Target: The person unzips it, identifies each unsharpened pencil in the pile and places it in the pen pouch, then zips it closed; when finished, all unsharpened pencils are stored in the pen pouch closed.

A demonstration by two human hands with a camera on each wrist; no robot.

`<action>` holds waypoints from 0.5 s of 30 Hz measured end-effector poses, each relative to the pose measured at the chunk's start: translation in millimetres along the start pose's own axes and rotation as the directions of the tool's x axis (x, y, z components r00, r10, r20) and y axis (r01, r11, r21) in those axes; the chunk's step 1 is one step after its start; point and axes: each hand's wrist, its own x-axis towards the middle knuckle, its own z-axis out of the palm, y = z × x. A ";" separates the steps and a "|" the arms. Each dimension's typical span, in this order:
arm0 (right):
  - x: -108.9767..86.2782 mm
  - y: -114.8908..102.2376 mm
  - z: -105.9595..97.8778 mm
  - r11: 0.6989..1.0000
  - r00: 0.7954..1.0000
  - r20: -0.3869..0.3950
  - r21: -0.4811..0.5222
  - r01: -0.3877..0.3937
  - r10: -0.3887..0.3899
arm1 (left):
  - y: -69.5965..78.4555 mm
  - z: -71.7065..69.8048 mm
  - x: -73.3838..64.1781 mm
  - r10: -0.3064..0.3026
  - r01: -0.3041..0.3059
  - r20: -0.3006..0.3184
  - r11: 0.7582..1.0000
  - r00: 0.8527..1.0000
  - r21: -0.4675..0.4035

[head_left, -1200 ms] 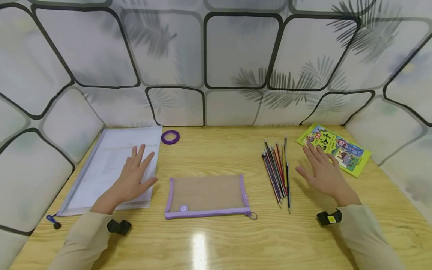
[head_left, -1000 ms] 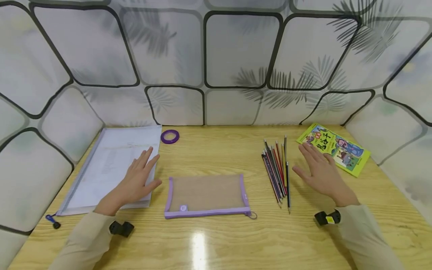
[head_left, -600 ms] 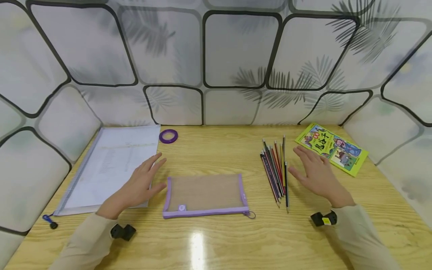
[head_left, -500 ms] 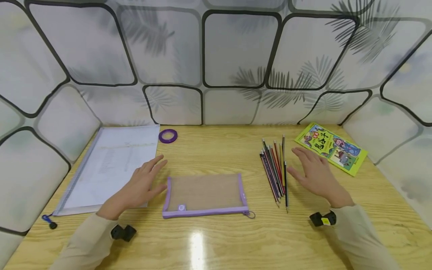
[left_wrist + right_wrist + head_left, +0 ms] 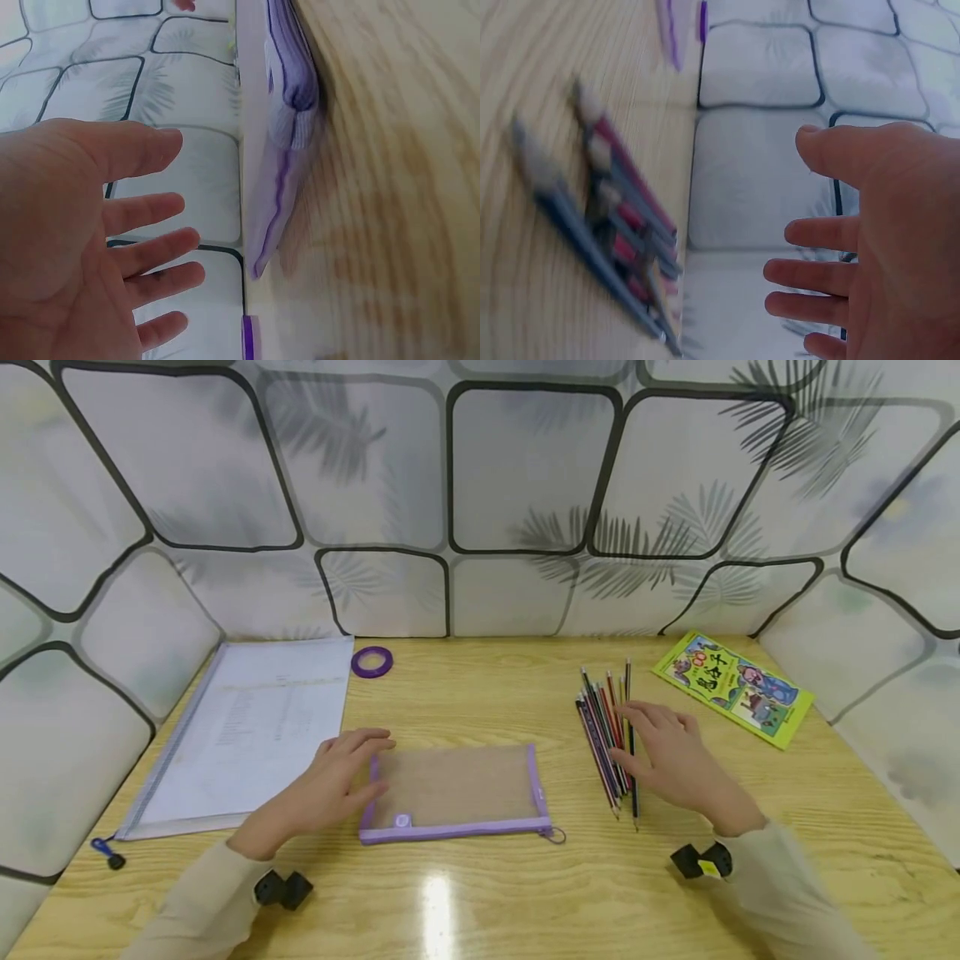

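Note:
In the head view my left hand (image 5: pixel 318 793) hovers at the left end of a mesh zip pouch (image 5: pixel 457 789) with purple edging, fingers spread and holding nothing. The left wrist view shows that palm beside the pouch's purple zipper corner (image 5: pixel 292 112). Over the right side of a bundle of pencils (image 5: pixel 606 735) is my right hand (image 5: pixel 675 764), fingers extended and apart. In the right wrist view the pencils (image 5: pixel 592 232) lie on the wood, with the right hand (image 5: pixel 885 240) off to their side and nothing in its grasp.
A clear folder of papers (image 5: pixel 255 727) lies at the left, with a blue-and-black tag (image 5: pixel 111 853) by its corner. A purple tape roll (image 5: pixel 372 662) sits near the back wall. The yellow-green comic-style book (image 5: pixel 735 689) rests at the back right of the wooden table (image 5: pixel 480 902).
Both hands have moved inward: the left from above the folder to the pouch's left end, the right from beside the book to over the pencils. The objects stay where they were.

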 end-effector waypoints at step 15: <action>-3.3 -36.8 8.3 0.979 0.976 -0.079 -0.031 0.202 -0.203 | 7.5 12.4 3.1 0.124 -0.124 0.016 0.992 0.992 0.009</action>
